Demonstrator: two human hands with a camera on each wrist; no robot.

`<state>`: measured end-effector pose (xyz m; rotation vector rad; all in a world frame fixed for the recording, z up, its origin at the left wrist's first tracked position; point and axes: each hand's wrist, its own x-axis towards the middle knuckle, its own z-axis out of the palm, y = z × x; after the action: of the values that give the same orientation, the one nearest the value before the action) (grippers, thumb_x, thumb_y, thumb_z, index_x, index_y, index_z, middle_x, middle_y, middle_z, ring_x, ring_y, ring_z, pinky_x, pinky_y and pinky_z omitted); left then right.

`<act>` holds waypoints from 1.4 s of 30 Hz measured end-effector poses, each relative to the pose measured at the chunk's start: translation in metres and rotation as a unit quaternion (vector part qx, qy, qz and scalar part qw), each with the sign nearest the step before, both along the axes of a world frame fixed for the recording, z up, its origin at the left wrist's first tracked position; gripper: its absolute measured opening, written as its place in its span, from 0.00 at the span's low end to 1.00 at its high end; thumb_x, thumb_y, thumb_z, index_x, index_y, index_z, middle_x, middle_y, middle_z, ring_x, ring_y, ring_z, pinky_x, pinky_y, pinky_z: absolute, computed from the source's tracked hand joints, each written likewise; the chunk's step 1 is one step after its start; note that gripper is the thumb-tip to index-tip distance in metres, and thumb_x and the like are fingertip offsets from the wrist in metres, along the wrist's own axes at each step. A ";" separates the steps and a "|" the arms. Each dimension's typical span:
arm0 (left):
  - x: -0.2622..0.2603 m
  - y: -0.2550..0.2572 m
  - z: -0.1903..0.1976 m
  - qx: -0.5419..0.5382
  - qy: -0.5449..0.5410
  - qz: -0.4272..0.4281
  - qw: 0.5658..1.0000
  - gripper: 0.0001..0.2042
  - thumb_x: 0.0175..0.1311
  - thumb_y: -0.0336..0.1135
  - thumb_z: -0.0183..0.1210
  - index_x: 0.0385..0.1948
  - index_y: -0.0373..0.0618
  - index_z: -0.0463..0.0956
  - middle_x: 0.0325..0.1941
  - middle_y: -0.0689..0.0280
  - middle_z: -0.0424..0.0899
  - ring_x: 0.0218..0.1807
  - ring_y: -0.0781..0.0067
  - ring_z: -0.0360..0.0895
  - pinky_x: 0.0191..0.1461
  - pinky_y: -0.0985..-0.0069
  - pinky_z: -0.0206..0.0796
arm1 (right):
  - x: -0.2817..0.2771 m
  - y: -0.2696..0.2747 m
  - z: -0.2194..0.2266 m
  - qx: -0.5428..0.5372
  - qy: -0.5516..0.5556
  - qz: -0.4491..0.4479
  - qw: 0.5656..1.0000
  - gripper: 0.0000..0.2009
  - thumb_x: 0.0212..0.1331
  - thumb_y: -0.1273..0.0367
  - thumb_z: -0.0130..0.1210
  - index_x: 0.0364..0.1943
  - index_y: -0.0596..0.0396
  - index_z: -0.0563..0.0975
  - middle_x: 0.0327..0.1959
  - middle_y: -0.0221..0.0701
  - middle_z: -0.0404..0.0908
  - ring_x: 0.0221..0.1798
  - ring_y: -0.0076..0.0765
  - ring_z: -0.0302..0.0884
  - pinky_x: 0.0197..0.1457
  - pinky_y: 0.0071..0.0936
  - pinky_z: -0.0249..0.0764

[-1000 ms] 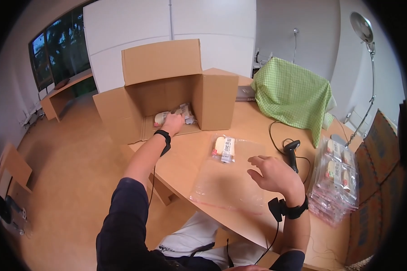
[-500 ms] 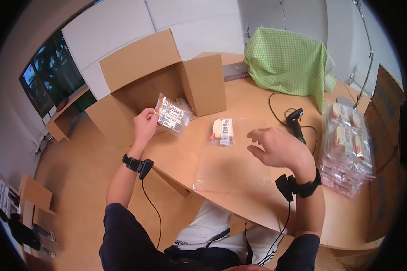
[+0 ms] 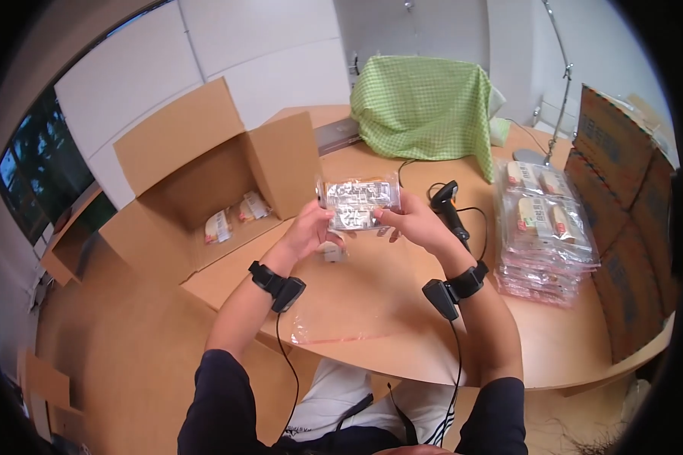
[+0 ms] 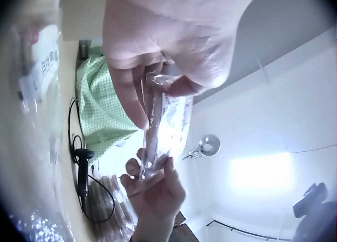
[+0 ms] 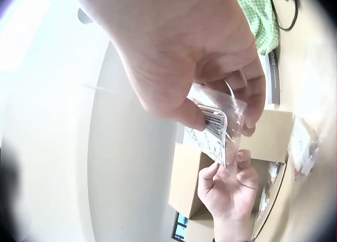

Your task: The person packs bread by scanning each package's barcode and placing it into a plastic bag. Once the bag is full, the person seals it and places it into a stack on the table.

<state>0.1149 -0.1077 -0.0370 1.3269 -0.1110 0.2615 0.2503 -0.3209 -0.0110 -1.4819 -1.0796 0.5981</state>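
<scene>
A clear-wrapped bread packet [image 3: 359,203] is held up over the table, its printed back with small text facing the head camera. My left hand [image 3: 305,233] pinches its left end and my right hand [image 3: 419,225] its right end. In the right wrist view, the thumb lies on a barcode label [image 5: 215,121]. Beneath the hands a large clear plastic bag [image 3: 338,307] lies flat on the table. Another bread packet [image 4: 43,66] rests on that bag, mostly covered by the hands in the head view.
At the left stands an open cardboard box [image 3: 288,163] with two bread packets [image 3: 218,227] inside. A barcode scanner [image 3: 449,208] with its cable is right of the hands. Farther right are stacked bagged packets [image 3: 546,227] and cardboard [image 3: 622,227]. A green checked cloth [image 3: 425,114] drapes something behind.
My left hand took the bread packet out of the box and brought it right, in front of me. My right hand moved in and grasped its other end. The head view turned rightward.
</scene>
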 end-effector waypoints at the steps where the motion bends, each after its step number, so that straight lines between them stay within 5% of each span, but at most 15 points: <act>1: 0.009 0.000 -0.003 -0.020 0.021 -0.087 0.996 0.19 0.69 0.39 0.53 0.57 0.39 0.68 0.45 0.57 0.84 0.42 0.59 0.85 0.34 0.72 0.80 | 0.007 -0.001 -0.004 -0.005 -0.011 -0.020 1.000 0.20 0.65 0.61 0.58 0.54 0.60 0.73 0.40 0.32 0.83 0.37 0.24 0.81 0.32 0.21 0.76; 5: 0.036 0.011 -0.030 0.014 0.053 -0.083 0.995 0.20 0.69 0.39 0.56 0.57 0.39 0.68 0.48 0.55 0.83 0.42 0.59 0.85 0.34 0.72 0.80 | 0.035 -0.006 -0.016 -0.064 -0.027 -0.043 0.997 0.21 0.64 0.59 0.57 0.52 0.63 0.73 0.41 0.36 0.83 0.37 0.28 0.81 0.33 0.26 0.77; 8: 0.038 0.011 -0.043 -0.022 0.098 -0.023 0.995 0.20 0.68 0.39 0.57 0.58 0.40 0.68 0.50 0.55 0.83 0.42 0.60 0.85 0.35 0.72 0.81 | 0.074 -0.006 -0.041 -0.124 -0.245 -0.281 0.920 0.26 0.58 0.59 0.57 0.53 0.66 0.71 0.46 0.51 0.81 0.46 0.59 0.80 0.54 0.45 0.75; 10: 0.034 0.012 -0.050 -0.045 0.126 -0.007 0.991 0.19 0.69 0.34 0.55 0.59 0.39 0.65 0.51 0.54 0.82 0.43 0.56 0.85 0.34 0.71 0.81 | 0.095 -0.015 -0.065 -0.160 -0.402 -0.370 0.822 0.24 0.55 0.65 0.59 0.53 0.67 0.70 0.47 0.54 0.79 0.50 0.56 0.77 0.52 0.45 0.75; 16: 0.035 0.013 -0.059 -0.076 0.102 0.015 0.992 0.18 0.71 0.32 0.53 0.59 0.39 0.66 0.55 0.54 0.80 0.51 0.55 0.83 0.40 0.70 0.81 | 0.114 -0.021 -0.097 -0.283 -0.402 -0.377 0.785 0.23 0.49 0.72 0.57 0.52 0.68 0.69 0.49 0.53 0.77 0.53 0.59 0.75 0.56 0.47 0.73; 26: 0.034 0.016 -0.068 -0.100 0.073 0.016 0.992 0.18 0.70 0.31 0.54 0.60 0.39 0.66 0.58 0.54 0.78 0.53 0.55 0.82 0.44 0.68 0.81 | 0.114 -0.027 -0.084 -0.213 -0.326 -0.392 0.833 0.24 0.49 0.71 0.55 0.53 0.65 0.71 0.46 0.54 0.79 0.52 0.60 0.76 0.56 0.47 0.72; 28: 0.034 0.015 -0.067 -0.098 0.070 0.019 0.993 0.18 0.70 0.31 0.53 0.60 0.39 0.66 0.58 0.54 0.78 0.53 0.54 0.81 0.44 0.68 0.81 | 0.104 -0.026 -0.056 -0.153 -0.261 -0.343 0.889 0.25 0.51 0.68 0.56 0.55 0.66 0.72 0.41 0.53 0.81 0.49 0.61 0.79 0.53 0.46 0.74; 30: 0.033 0.015 -0.069 -0.099 0.070 0.024 0.992 0.18 0.70 0.31 0.53 0.60 0.39 0.66 0.58 0.54 0.78 0.53 0.54 0.81 0.45 0.67 0.81 | 0.082 -0.027 -0.025 -0.124 -0.135 -0.269 0.946 0.23 0.50 0.67 0.55 0.52 0.62 0.74 0.29 0.38 0.79 0.33 0.34 0.80 0.34 0.32 0.75; 32: 0.034 0.017 -0.071 -0.093 0.070 0.014 0.993 0.19 0.70 0.31 0.53 0.61 0.39 0.65 0.58 0.54 0.78 0.53 0.55 0.81 0.45 0.66 0.81 | 0.076 -0.027 -0.013 -0.058 -0.066 -0.176 0.980 0.23 0.48 0.68 0.54 0.51 0.59 0.74 0.27 0.31 0.75 0.25 0.23 0.73 0.25 0.24 0.70; 42: 0.034 0.014 -0.070 -0.103 0.049 0.024 0.993 0.19 0.71 0.33 0.53 0.61 0.38 0.66 0.57 0.54 0.78 0.52 0.58 0.82 0.47 0.68 0.81 | 0.011 -0.040 0.042 -0.180 -0.114 -0.134 0.968 0.20 0.47 0.69 0.52 0.48 0.58 0.74 0.25 0.28 0.75 0.22 0.21 0.71 0.20 0.23 0.65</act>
<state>0.1486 -0.0936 -0.1073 1.1366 0.0299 0.2414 0.2618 -0.3611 0.0312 -2.0175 -0.9511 0.4532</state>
